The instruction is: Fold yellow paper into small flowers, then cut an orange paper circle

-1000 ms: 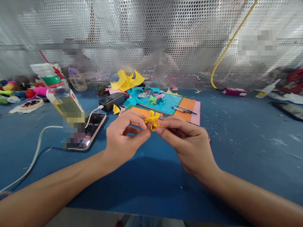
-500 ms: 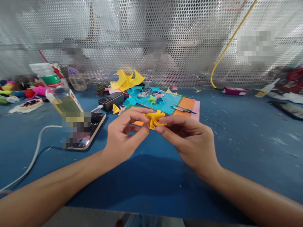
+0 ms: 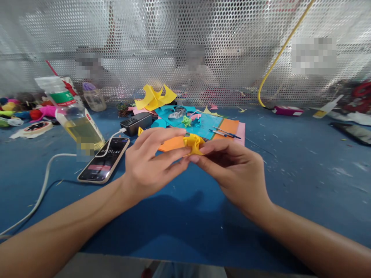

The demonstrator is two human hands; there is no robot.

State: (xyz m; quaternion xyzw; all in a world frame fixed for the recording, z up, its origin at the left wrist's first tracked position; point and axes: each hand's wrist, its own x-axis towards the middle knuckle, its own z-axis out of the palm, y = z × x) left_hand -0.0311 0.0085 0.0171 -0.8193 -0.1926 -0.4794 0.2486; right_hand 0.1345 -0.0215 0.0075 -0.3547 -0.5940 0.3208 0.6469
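A small folded yellow paper piece (image 3: 193,143) is held up over the blue table between my two hands. My right hand (image 3: 239,170) pinches its lower right side between thumb and fingers. On the other side, my left hand (image 3: 155,162) is closed on the paper's left edge with its lower fingers and thumb, while the index finger stretches out above. Orange sheets (image 3: 174,143) lie behind my left hand. Two pens (image 3: 224,133) rest on the sheets past my right hand.
A phone (image 3: 101,162) with a white cable, a tilted bottle (image 3: 77,119) and a black speaker (image 3: 137,123) stand at left. Blue sheets (image 3: 211,125) and yellow scraps (image 3: 155,98) lie behind. A purple box (image 3: 287,111) sits near the perforated metal screen (image 3: 237,46).
My left hand has turned and its index finger has lifted and straightened. The yellow paper has turned and shifted slightly right. My right hand has hardly moved.
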